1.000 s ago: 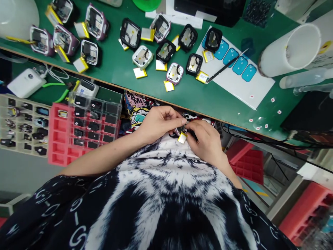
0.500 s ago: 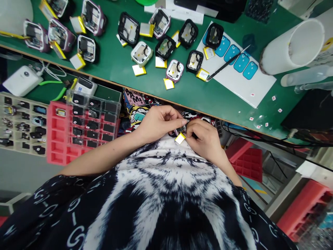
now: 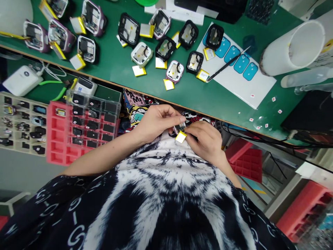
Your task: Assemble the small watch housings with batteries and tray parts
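Note:
Just below the bench edge, close to my shirt, my left hand (image 3: 163,121) grips a small opened smartwatch case (image 3: 179,128) between thumb and fingers. Its inside faces up and is mostly covered by my fingers. A flat battery (image 3: 180,136) with yellow edges hangs from the side of the case nearest me. My right hand (image 3: 204,137) is closed, its thumb and index fingertip pinched at the right edge of the case beside the battery. What lies between those fingertips is too small to make out.
Several opened watch cases (image 3: 142,54) with batteries lie on the green bench (image 3: 109,71). Black tweezers (image 3: 226,66) rest across a white sheet (image 3: 249,92) with blue stickers. A white cup (image 3: 281,48) stands right. Parts trays (image 3: 56,156) sit left, beside green-handled pliers (image 3: 61,93).
My right hand has shifted slightly right and down, its fingers reaching lower toward the battery. More of the case shows between my hands. The left hand keeps its grip.

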`<state>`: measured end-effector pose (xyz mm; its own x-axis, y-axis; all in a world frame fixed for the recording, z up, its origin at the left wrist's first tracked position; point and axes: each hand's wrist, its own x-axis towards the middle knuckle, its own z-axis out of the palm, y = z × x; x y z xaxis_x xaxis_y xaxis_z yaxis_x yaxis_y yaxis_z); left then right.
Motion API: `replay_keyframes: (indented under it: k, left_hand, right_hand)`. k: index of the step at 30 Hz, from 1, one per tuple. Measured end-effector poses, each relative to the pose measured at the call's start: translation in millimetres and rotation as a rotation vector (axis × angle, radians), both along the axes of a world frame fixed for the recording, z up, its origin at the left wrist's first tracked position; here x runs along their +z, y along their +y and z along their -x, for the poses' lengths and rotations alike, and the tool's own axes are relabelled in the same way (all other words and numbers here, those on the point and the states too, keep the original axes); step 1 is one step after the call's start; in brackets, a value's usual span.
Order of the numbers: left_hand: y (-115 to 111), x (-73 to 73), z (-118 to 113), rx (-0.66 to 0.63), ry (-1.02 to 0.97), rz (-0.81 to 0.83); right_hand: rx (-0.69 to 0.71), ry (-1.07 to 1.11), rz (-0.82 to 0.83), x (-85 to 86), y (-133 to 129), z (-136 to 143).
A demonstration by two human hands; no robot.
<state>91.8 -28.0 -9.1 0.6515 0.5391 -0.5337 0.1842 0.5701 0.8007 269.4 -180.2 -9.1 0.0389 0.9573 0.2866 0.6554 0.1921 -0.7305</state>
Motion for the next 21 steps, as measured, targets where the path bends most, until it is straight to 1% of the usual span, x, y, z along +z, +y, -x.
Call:
replay_keyframes:
  k: [6, 9, 12, 13, 15, 18, 19, 21]
  left_hand:
    - [-0.3, 2.9, -0.1, -0.001, -0.061, 0.028]
    - [-0.4, 5.3, -1.0, 0.037, -0.058, -0.028]
    - [0.2, 6.2, -1.4, 0.073, -0.082, -0.115]
    - [0.6, 6.3, -1.4, 0.078, -0.102, -0.142]
    - [1.1, 6.4, -1.7, 0.088, -0.144, -0.201]
    - [0.4, 6.9, -2.6, 0.107, -0.178, -0.308]
    - [-0.3, 7.1, -3.0, 0.113, -0.183, -0.349]
    - [-2.0, 7.6, -3.9, 0.124, -0.198, -0.432]
  right_hand:
    - [-0.036, 0.01, -0.015, -0.2, 1.3, 1.3]
    - [-0.098, 0.032, -0.001, 2.8, 1.4, 3.7]
    - [-0.208, 0.078, 0.064, 5.0, 0.1, 5.0]
    - [-0.24, 0.127, 0.096, 5.1, -0.4, 5.0]
    - [-0.263, 0.305, 0.179, 4.0, -1.1, 4.6]
    - [-0.196, 0.62, 0.295, -0.1, -0.2, 4.7]
    - [-0.177, 0.677, 0.308, -1.5, 0.9, 5.4]
    - [-0.173, 0.709, 0.296, -3.1, 4.6, 7.9]
